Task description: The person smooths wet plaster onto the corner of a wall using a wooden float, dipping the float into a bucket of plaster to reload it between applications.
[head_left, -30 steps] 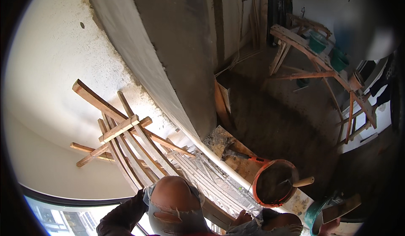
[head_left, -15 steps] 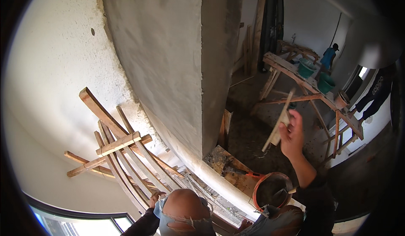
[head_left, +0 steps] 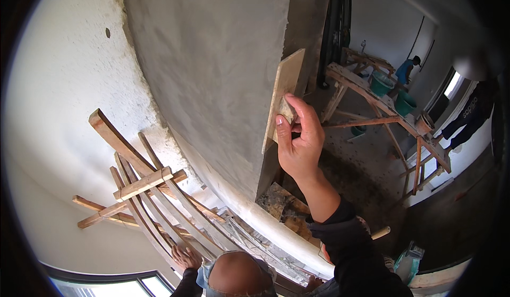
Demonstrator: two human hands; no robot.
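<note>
My right hand (head_left: 304,140) is closed around the small handle of a flat wooden plastering float (head_left: 287,82). The float stands nearly upright at the vertical corner of a grey plastered column (head_left: 207,74), its long edge along that corner. Whether its face presses on the plaster is hard to tell. Low on the left, my left hand (head_left: 186,257) rests on long wooden poles (head_left: 151,212) with its fingers spread. My bent knee (head_left: 239,276) shows beside it. Below my right forearm, an orange-red bucket is mostly hidden by the sleeve.
Short cross-pieces (head_left: 143,184) join the poles against the white wall. A mortar-smeared board (head_left: 287,204) lies at the column's foot. To the right, a wooden trestle platform (head_left: 366,92) carries green buckets (head_left: 381,83). Two other people (head_left: 408,70) are farther off, one in dark clothes (head_left: 475,114).
My right hand has brought the float left and up, from open air to the column's corner. My left hand has shifted slightly left and down along the poles, its fingers now spread.
</note>
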